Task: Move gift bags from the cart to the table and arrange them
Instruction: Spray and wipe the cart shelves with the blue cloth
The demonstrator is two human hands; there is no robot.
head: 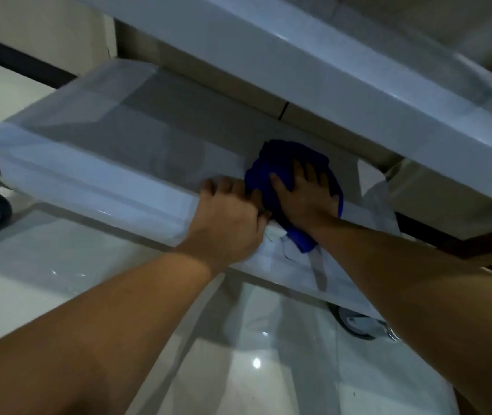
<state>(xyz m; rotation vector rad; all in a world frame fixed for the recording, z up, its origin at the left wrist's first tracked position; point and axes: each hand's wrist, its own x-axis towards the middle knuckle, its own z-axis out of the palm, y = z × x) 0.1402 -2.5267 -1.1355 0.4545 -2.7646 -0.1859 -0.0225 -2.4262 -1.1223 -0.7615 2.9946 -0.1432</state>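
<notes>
Right hand point(304, 193) is lying with fingers spread flat over a blue bag point(271, 175) on the cart's lower shelf point(95, 163), seemingly gathering it for lifting, while left hand point(226, 214), fingers curled, is gripping the shelf's front edge beside it, probably bracing.

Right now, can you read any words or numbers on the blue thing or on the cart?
None: no words, numbers or labels can be read in this picture.
Crumpled blue fabric bag: plain, no print visible.
Glossy white cart shelf: bare, only reflections.
White paper sheet under the right hand: blurred, nothing legible.
</notes>
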